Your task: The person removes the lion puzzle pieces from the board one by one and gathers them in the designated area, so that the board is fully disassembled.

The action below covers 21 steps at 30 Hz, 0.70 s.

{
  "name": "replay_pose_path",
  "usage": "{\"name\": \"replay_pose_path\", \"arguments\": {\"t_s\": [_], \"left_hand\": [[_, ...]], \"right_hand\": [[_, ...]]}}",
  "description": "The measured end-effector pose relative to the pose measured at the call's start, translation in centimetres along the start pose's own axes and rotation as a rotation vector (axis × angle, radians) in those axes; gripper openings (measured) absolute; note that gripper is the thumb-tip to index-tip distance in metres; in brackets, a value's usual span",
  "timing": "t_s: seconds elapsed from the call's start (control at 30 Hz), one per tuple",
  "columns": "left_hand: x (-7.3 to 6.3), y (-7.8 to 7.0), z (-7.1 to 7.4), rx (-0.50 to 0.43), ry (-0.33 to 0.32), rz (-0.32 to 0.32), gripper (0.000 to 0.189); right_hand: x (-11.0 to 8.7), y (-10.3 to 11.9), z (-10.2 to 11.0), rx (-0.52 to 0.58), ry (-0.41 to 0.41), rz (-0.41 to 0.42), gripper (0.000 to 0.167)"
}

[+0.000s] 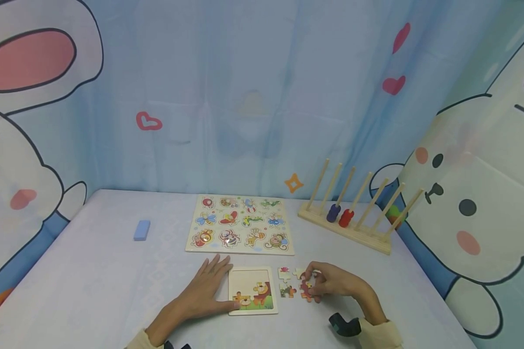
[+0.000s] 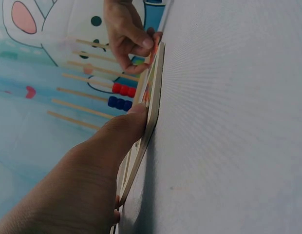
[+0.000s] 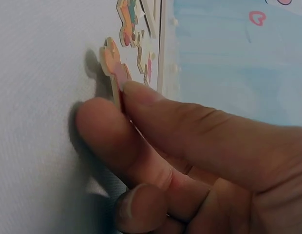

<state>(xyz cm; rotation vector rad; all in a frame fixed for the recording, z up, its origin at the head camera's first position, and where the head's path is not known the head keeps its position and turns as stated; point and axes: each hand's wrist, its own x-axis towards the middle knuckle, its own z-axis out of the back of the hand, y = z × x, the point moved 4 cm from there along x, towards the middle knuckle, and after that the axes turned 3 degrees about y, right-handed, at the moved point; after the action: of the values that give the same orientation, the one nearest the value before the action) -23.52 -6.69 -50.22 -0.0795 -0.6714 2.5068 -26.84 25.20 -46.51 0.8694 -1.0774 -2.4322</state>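
A square wooden jigsaw tray point(image 1: 274, 310) lies on the table with pieces showing tiger-like animals point(image 1: 262, 294) fitted along its lower part and right side. My left hand point(image 1: 206, 294) lies at the tray's left, fingers extended, its thumb resting on the lower left rim. To the right of the tray my right hand point(image 1: 334, 281) pinches a reddish-orange puzzle piece point(image 3: 114, 63) between thumb and finger, low over the table. Between the tray and that hand lie loose puzzle pieces, one with a pink flower point(image 1: 284, 273) and one with green and orange point(image 1: 287, 291).
Behind the tray lies a wooden board with insect and animal pictures point(image 1: 240, 228). A peg stand point(image 1: 345, 230) with blue and red beads is at the back right. A blue block point(image 1: 141, 230) sits at the left. Printed curtains point(image 1: 244, 121) hang behind the table.
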Motion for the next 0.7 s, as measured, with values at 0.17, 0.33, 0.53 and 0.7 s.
{"name": "replay_pose_path", "arguments": {"t_s": [0.17,0.33,0.53,0.7], "left_hand": [[0.0,0.0,0.0,-0.005,0.004,0.003,0.099],[0.0,0.0,0.0,-0.007,0.0,-0.003,0.098],[-0.1,-0.1,0.1,-0.009,-0.003,-0.009,0.098],[0.0,-0.1,0.1,-0.002,-0.007,-0.008,0.098]], "right_hand": [[0.0,0.0,0.0,-0.016,-0.011,-0.022,0.021],[-0.1,0.0,0.2,-0.02,-0.022,-0.028,0.021],[0.3,0.6,0.5,-0.092,-0.124,0.057,0.023],[1.6,2.6,-0.7,-0.18,-0.267,0.222,0.026]]}}
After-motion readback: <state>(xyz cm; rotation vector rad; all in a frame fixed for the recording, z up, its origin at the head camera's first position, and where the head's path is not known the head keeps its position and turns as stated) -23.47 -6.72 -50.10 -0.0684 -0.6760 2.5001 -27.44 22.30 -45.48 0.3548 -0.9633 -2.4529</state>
